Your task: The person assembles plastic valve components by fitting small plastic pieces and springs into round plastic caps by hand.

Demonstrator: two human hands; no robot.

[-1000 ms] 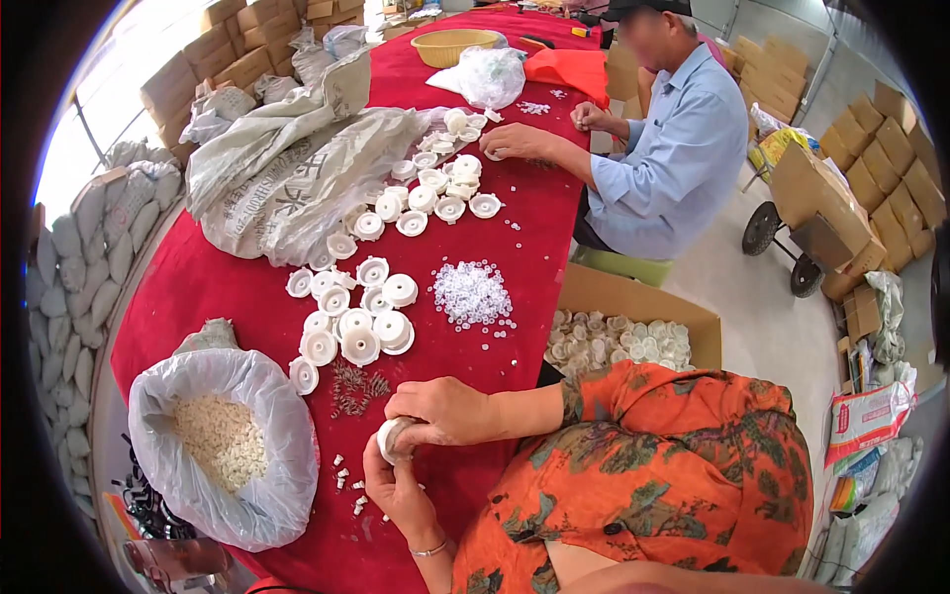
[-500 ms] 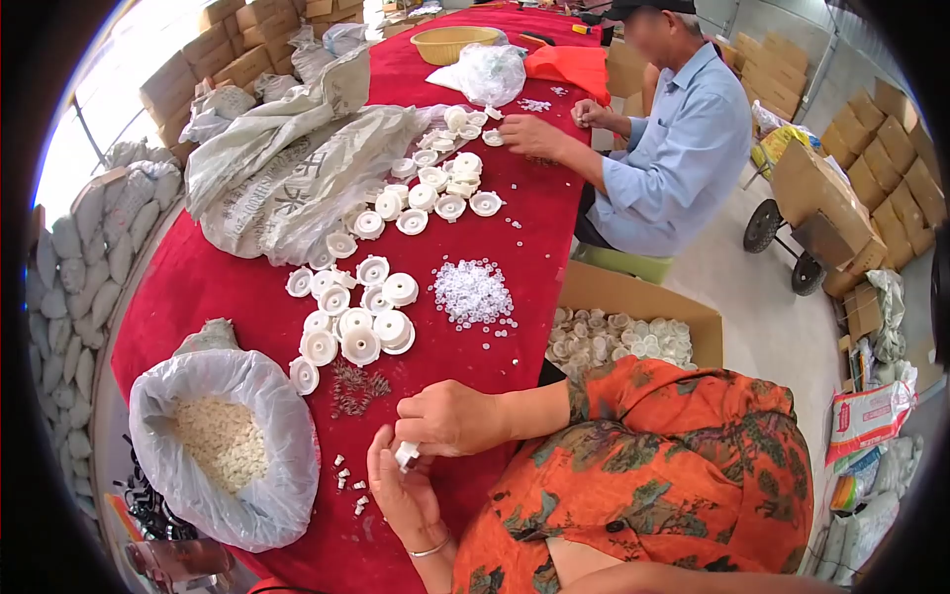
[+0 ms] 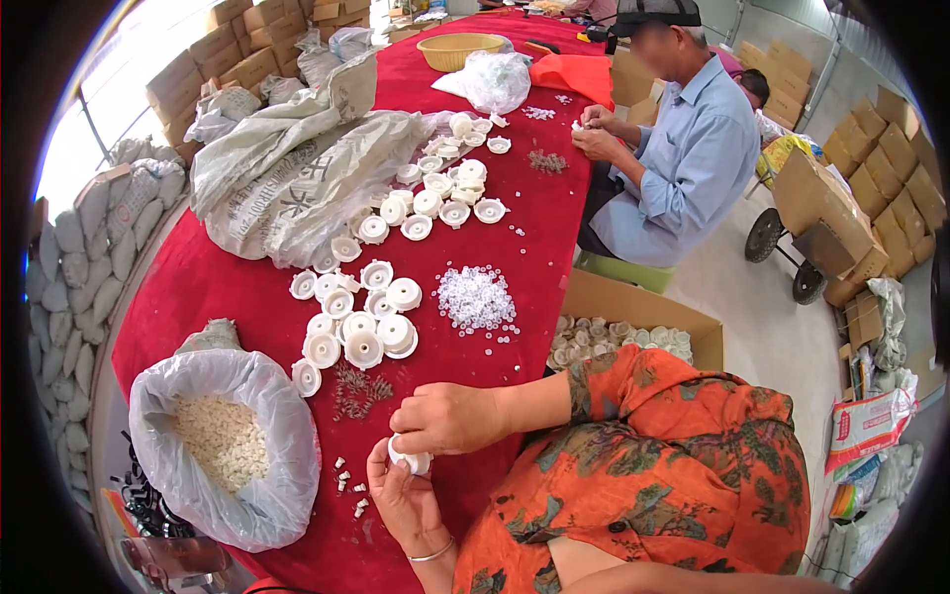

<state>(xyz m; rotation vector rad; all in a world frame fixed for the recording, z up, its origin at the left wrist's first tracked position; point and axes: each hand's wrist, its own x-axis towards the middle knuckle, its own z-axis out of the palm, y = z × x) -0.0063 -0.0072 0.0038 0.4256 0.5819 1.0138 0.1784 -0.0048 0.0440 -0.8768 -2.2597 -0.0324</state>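
Note:
A white round plastic cap (image 3: 410,455) is held between my two hands, above the red cloth. My left hand (image 3: 406,500), with a bracelet on its wrist, grips the cap's rim from below. From above, the fingers of my right hand (image 3: 445,418) close over its upper side and hide part of it. Several small white plastic pieces (image 3: 342,481) lie just left of my left hand. A heap of small dark metal screws or springs (image 3: 358,392) sits beyond my hands. Farther on are a cluster of white round caps (image 3: 363,348) and a pile of small translucent washers (image 3: 475,299).
A lined bag of cream pieces (image 3: 223,445) stands at the near left. Woven sacks (image 3: 297,188) cover the far-left tabletop. On the right, a cardboard box (image 3: 643,307) holds many round caps. A co-worker in a blue shirt (image 3: 683,168) sits beyond it, handling a white piece.
The round cap between my hands now shows its broad face; before, only a small white part showed. The co-worker's reaching hand has drawn back from the far caps to the other hand.

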